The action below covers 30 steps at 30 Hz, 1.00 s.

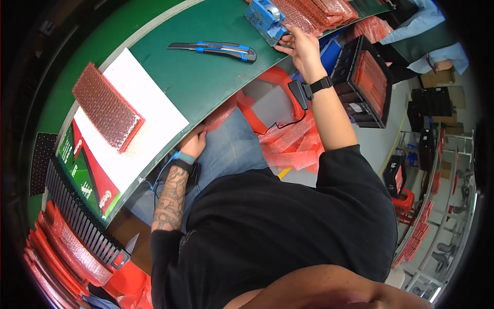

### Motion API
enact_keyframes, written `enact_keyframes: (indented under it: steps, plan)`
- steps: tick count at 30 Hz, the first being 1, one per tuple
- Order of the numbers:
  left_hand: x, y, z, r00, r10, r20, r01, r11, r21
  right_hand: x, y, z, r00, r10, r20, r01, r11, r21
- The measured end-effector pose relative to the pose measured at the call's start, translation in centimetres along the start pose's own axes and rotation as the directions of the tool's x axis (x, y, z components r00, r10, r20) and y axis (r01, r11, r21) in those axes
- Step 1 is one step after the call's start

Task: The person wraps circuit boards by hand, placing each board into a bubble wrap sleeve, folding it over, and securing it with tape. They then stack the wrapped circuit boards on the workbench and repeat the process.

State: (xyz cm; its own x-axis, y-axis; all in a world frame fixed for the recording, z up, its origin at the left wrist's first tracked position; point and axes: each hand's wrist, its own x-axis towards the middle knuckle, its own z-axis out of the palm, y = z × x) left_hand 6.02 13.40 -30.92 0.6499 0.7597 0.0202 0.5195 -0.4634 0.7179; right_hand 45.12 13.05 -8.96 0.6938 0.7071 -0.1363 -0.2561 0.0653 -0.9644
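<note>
Clock positions about the view's centre: blue tape dispenser (263, 23) at twelve, on the green table (170, 67); right hand (304, 47) at one, fingertips touching its end, pinch uncertain; left hand (193, 144) at nine, beside the table's edge, grip indeterminable.

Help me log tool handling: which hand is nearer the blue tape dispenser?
Right. The right hand is at the blue tape dispenser, fingers touching its right side; the left hand is farther off, beside the table edge.
</note>
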Motion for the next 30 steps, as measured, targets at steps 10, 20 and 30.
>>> enact_keyframes:
  steps: [10,20,30]
  plan:
    - [-7.4,-13.2,2.6,0.901,-0.379,0.213,0.407,0.907,-0.106,-0.9,0.1,0.8,0.997,0.08,0.001,-0.08,0.997,0.004]
    - [-0.5,-6.2,-0.4,0.976,-0.215,0.032,0.217,0.959,-0.182,0.5,0.7,0.1,0.996,0.073,-0.054,-0.075,0.996,-0.052]
    - [0.6,-2.2,2.6,0.978,-0.093,-0.185,0.118,0.985,0.127,-0.2,1.4,-1.1,0.982,0.063,0.176,-0.077,0.994,0.074]
